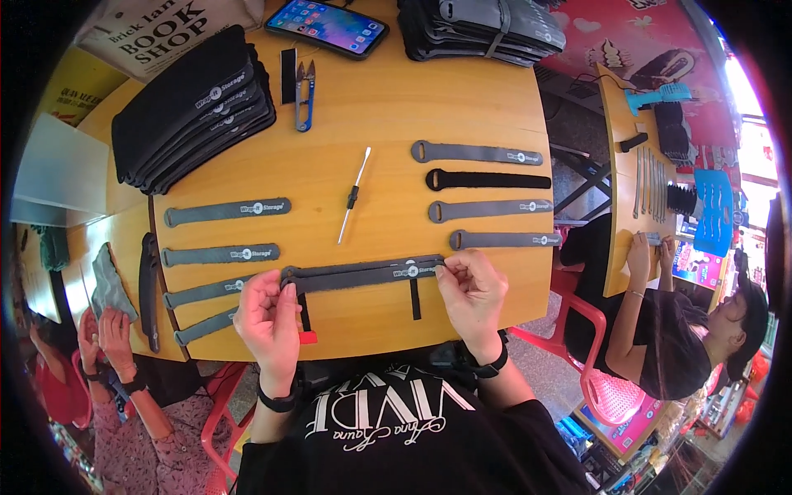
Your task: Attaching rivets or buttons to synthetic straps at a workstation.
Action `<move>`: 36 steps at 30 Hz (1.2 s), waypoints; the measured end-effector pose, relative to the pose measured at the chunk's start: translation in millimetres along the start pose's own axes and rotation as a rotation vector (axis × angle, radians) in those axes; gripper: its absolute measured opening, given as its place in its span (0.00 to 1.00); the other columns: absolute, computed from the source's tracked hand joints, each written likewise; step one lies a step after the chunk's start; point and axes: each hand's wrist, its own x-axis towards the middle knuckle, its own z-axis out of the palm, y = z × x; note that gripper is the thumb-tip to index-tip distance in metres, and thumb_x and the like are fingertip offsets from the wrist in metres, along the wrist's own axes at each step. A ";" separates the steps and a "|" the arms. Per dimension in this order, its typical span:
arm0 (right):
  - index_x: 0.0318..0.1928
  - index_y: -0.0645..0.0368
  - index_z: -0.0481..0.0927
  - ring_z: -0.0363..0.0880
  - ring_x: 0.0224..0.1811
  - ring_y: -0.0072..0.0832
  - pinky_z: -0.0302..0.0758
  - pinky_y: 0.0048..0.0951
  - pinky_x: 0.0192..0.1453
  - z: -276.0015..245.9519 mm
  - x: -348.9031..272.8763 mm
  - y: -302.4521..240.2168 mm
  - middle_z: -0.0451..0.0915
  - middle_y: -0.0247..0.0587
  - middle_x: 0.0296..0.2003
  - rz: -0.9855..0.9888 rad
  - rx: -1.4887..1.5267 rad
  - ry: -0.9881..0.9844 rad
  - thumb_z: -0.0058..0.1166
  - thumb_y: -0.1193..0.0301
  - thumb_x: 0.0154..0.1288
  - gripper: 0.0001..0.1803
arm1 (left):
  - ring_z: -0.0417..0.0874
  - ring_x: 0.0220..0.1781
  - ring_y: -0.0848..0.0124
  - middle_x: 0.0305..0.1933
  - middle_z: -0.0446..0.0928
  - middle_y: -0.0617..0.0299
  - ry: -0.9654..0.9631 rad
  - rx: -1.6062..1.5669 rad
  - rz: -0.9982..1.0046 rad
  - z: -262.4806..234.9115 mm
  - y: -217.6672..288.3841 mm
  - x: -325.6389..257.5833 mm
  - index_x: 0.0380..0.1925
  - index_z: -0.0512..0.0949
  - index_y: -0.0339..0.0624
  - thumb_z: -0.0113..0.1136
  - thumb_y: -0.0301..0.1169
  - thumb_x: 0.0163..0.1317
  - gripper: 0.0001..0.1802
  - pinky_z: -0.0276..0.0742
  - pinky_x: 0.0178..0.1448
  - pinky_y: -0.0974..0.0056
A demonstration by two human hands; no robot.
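Observation:
Near the table's front edge, a grey fabric strap (355,277) with a slotted end stretches between my hands; a second strap seems to lie along it. My left hand (271,318) pinches its slotted end, and my right hand (473,295) pinches the other end between thumb and fingertips. Two narrow black strips (415,300) stick out below the strap. A small red piece (308,337) shows beside my left thumb. Several grey straps (221,255) lie left of my hands, some partly behind my left fingers. Several more (490,211) lie to the right, including a black one (491,179).
Mid-table lies a thin screwdriver-like tool (353,196). Behind it are blue thread snips (305,97), a phone (327,27), a black strap stack (196,115) and a bundled stack (483,29). Co-workers handle pieces at the left table (172,338) and right table (615,264).

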 end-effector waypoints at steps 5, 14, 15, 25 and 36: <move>0.31 0.63 0.75 0.72 0.21 0.12 0.67 0.16 0.23 1.8 -1.5 -0.1 0.76 0.31 0.23 0.029 -0.018 0.004 0.59 0.87 0.53 0.08 | 0.75 0.25 0.83 0.32 0.73 0.68 -0.001 -0.005 0.023 -2.9 0.4 -2.3 0.46 0.74 0.36 0.59 0.18 0.62 0.12 0.68 0.23 0.79; 0.32 0.64 0.76 0.71 0.24 0.11 0.69 0.15 0.28 -3.6 -3.2 0.7 0.75 0.29 0.25 0.097 -0.009 0.010 0.59 0.87 0.55 0.08 | 0.77 0.23 0.82 0.30 0.75 0.66 0.015 -0.024 0.062 1.9 -0.6 -1.2 0.44 0.75 0.34 0.62 0.17 0.59 0.13 0.71 0.23 0.78; 0.33 0.64 0.76 0.70 0.25 0.11 0.69 0.15 0.28 -4.0 -3.0 1.3 0.75 0.30 0.26 0.084 -0.016 -0.006 0.58 0.88 0.55 0.08 | 0.77 0.23 0.82 0.30 0.76 0.66 0.010 -0.042 0.052 1.9 -0.9 -1.6 0.44 0.74 0.34 0.62 0.17 0.59 0.13 0.71 0.22 0.78; 0.33 0.64 0.76 0.70 0.25 0.11 0.69 0.15 0.28 -1.9 -3.0 0.9 0.75 0.30 0.26 0.067 -0.035 -0.019 0.59 0.88 0.54 0.09 | 0.77 0.22 0.81 0.30 0.76 0.64 0.072 -0.094 0.003 0.9 -0.2 0.2 0.44 0.72 0.34 0.62 0.15 0.58 0.14 0.70 0.22 0.78; 0.32 0.64 0.76 0.70 0.25 0.12 0.68 0.14 0.28 0.3 -2.9 -1.7 0.75 0.30 0.26 0.098 -0.025 -0.001 0.59 0.88 0.54 0.09 | 0.76 0.20 0.82 0.29 0.74 0.64 0.069 -0.067 0.070 3.6 -4.1 1.4 0.40 0.71 0.34 0.58 0.17 0.62 0.08 0.67 0.20 0.78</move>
